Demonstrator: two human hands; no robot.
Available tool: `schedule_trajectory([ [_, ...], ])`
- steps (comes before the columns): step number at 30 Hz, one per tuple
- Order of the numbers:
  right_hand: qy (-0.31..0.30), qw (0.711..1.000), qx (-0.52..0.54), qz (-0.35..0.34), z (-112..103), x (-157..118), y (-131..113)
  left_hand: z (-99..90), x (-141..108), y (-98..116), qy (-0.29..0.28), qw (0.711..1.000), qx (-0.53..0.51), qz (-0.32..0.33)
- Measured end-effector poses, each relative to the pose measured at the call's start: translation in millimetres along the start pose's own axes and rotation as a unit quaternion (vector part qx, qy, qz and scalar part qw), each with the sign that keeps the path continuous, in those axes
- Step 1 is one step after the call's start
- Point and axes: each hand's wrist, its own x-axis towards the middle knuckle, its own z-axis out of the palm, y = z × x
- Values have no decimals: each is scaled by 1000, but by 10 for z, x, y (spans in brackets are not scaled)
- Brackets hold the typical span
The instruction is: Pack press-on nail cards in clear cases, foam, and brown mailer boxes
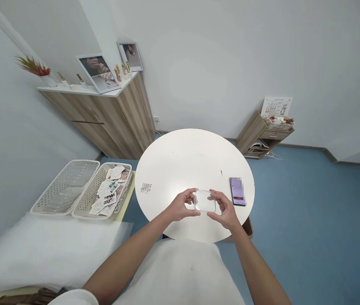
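Between both hands I hold a small clear plastic box [205, 201] above the near part of the round white table. My left hand [184, 205] grips its left edge, thumb below and fingers above. On the opposite edge, my right hand [224, 209] holds it the same way. Nothing shows inside the see-through box. A small card of press-on nails [146, 187] lies at the table's left side. To the right of my right hand rests a phone [237, 191] with a lit, partly blurred screen.
Left of the round table [192, 148], one white basket [83, 186] holds clear plastic boxes and another basket [80, 209] holds nail cards. A wooden cabinet [103, 118] with framed pictures and bottles stands behind. A small shelf unit [256, 135] is at the back right.
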Motion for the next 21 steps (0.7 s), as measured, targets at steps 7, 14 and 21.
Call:
schedule_trajectory([
  [7,-8,999,39,31,-19,89,47,67,-23,-76,16,996,-73,-38],
  [14,-36,997,-36,56,-45,126,-40,50,-64,-160,31,978,-159,-131],
  [21,55,988,-32,140,-33,297,64,150,-141,-232,37,980,-146,-134],
])
